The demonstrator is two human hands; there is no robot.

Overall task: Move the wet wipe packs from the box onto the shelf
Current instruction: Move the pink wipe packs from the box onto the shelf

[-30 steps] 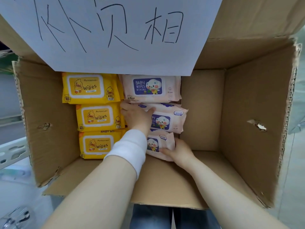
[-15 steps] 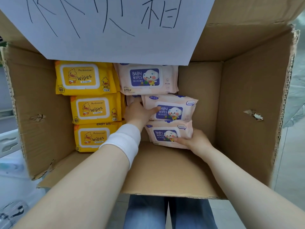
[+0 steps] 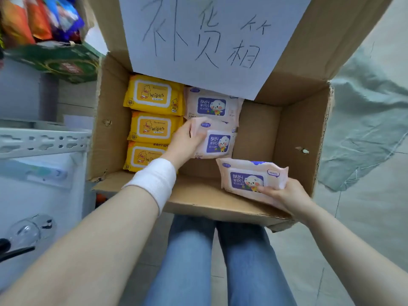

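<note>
An open cardboard box (image 3: 295,133) holds three yellow wipe packs (image 3: 154,127) in a column at its left and pink baby wipe packs beside them. My left hand (image 3: 184,141) grips the left end of a pink pack (image 3: 217,142) in the middle of the box. A second pink pack (image 3: 249,178) is held by my right hand (image 3: 284,195), lifted above the box's near flap. Another pink pack (image 3: 212,106) lies at the back. The white metal shelf (image 3: 42,142) stands to the left of the box.
A white paper sheet with handwritten characters (image 3: 205,38) covers the box's far flap. Colourful snack bags (image 3: 37,18) and a green carton (image 3: 59,62) sit on the upper shelf at left. My legs in jeans (image 3: 216,261) are below the box. Grey cloth (image 3: 366,129) lies at right.
My right hand has lifted its pink pack up and to the right, clear of the stack. My left hand has closed on the middle pink pack. The view has tilted, showing the shelf.
</note>
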